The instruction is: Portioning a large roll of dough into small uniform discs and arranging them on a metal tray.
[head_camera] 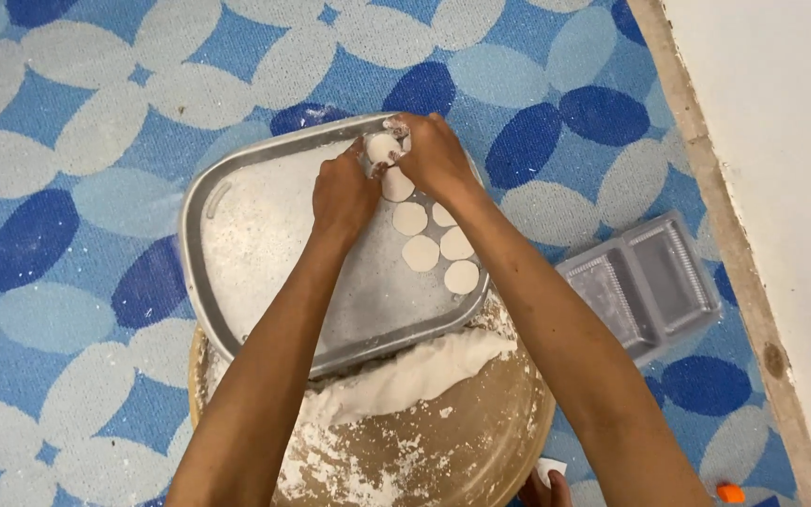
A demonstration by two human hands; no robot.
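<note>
Both hands meet at the far edge of a floured metal tray [265, 235], left hand [344, 192] and right hand [436, 155] each pinching one dough disc [382, 147]. The tray rests on a round wooden board [481, 432], on a blue patterned floor mat [96, 122] beside a white wall [781, 141].

A small round white dough piece [382, 147] sits in a little metal cutter ring [374, 161] at the far edge of the grey metal tray [265, 235]. Five more flat dough circles [420, 253] lie on the tray, just beside it.
</note>
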